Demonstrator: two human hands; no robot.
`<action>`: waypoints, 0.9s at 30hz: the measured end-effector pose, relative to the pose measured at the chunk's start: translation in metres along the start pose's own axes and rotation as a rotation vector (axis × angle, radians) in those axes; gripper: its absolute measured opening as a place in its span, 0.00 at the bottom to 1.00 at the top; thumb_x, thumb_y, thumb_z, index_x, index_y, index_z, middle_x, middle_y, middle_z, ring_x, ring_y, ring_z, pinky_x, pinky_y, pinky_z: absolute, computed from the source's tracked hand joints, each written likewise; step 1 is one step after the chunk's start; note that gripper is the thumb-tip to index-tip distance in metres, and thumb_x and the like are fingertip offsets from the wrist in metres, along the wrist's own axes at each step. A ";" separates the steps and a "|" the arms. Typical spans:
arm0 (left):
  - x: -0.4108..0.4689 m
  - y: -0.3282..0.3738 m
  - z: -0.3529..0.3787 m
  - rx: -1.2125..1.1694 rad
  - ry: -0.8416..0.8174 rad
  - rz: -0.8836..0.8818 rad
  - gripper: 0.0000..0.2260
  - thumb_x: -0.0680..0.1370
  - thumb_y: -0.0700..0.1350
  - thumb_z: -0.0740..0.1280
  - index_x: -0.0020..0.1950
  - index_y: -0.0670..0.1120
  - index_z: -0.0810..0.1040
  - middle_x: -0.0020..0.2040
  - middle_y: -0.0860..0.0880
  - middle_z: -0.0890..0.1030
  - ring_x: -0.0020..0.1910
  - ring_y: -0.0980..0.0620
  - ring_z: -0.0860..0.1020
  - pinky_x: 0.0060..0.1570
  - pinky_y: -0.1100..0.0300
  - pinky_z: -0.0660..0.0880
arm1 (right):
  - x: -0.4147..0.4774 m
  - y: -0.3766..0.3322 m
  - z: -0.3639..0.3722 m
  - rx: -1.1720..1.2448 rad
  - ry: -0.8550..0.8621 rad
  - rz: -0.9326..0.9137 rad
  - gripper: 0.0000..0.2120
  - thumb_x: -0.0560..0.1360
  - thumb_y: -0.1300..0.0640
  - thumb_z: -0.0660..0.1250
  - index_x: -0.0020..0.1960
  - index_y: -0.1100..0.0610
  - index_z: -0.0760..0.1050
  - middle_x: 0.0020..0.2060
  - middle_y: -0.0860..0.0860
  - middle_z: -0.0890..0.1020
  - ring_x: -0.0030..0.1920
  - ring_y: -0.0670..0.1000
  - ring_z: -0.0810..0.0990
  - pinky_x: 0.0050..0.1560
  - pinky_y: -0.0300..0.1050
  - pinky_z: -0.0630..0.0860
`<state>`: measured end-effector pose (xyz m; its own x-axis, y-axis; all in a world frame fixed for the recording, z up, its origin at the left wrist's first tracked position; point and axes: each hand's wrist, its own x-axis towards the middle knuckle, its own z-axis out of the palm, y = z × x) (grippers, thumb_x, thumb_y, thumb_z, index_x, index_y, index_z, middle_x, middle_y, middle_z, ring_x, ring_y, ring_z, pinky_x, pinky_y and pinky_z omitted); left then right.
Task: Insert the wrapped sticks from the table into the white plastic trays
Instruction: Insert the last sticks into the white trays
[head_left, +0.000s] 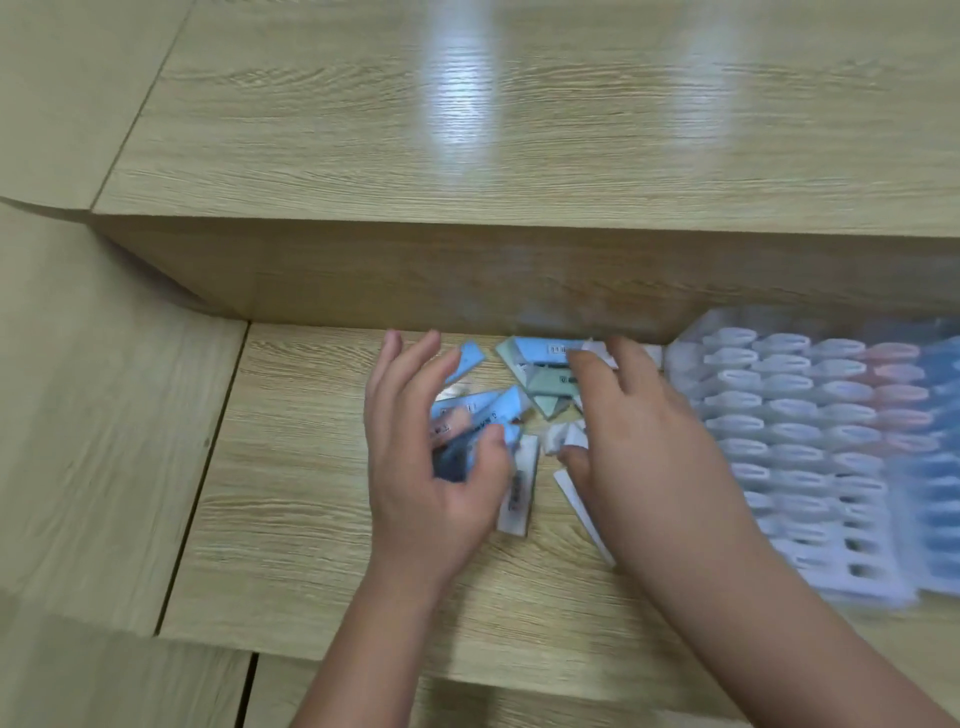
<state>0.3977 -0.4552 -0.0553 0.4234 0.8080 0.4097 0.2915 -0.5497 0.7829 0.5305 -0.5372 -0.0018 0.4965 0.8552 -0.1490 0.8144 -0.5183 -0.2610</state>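
A loose heap of wrapped sticks (540, 364), blue, green and white, lies on the lower table surface against the raised step. My left hand (421, 467) is on the left side of the heap, its fingers curled around a few blue wrapped sticks (467, 415). My right hand (639, 441) lies over the right side of the heap with fingers spread; whether it grips anything is hidden. The white plastic tray (779, 426), with rows of slots, lies just right of my right hand. The frame is blurred by motion.
A raised wooden step (467, 270) runs along the back of the work surface, just behind the heap. Further slotted trays with pink and blue contents (898, 395) lie at the far right. Bare wooden tabletop (291, 467) stretches to the left of my hands.
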 end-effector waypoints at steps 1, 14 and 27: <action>-0.004 -0.001 -0.003 0.000 0.047 0.016 0.15 0.78 0.43 0.65 0.65 0.42 0.74 0.68 0.48 0.73 0.75 0.42 0.64 0.64 0.39 0.73 | -0.002 0.000 -0.001 -0.013 0.021 -0.006 0.32 0.70 0.61 0.75 0.70 0.54 0.66 0.70 0.53 0.68 0.62 0.59 0.74 0.53 0.51 0.76; -0.014 -0.001 -0.029 0.509 -0.206 -0.166 0.14 0.77 0.49 0.68 0.60 0.48 0.81 0.52 0.49 0.76 0.48 0.48 0.71 0.46 0.49 0.74 | 0.032 -0.019 0.012 -0.025 -0.015 -0.286 0.17 0.76 0.55 0.67 0.64 0.43 0.74 0.58 0.41 0.73 0.57 0.50 0.70 0.47 0.47 0.76; 0.021 0.047 -0.024 0.381 -0.125 -0.090 0.10 0.81 0.50 0.58 0.52 0.48 0.77 0.44 0.53 0.77 0.40 0.58 0.70 0.37 0.68 0.63 | 0.000 0.015 -0.043 0.422 0.223 -0.197 0.12 0.74 0.42 0.65 0.52 0.46 0.79 0.43 0.42 0.74 0.40 0.43 0.75 0.41 0.43 0.74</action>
<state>0.3997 -0.4593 0.0011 0.4759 0.8374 0.2687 0.6192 -0.5360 0.5738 0.5558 -0.5453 0.0349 0.4351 0.8899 0.1370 0.7295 -0.2592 -0.6329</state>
